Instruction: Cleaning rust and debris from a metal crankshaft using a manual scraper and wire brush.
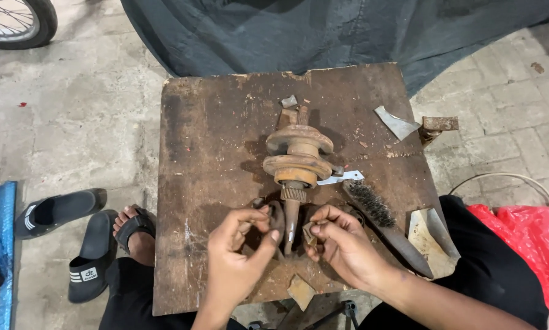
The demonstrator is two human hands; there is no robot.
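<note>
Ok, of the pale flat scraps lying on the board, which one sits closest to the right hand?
The small tan scrap at the board's near edge, just below the right hand. The grey shard lies far up by the rusty bracket, and the larger piece sits beyond the wire brush.

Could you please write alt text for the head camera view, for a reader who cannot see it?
A person's left hand and right hand each pinch a small dark part beside the shaft end of a rusty crankshaft lying on a worn wooden board. A wire brush lies to the right.
</note>
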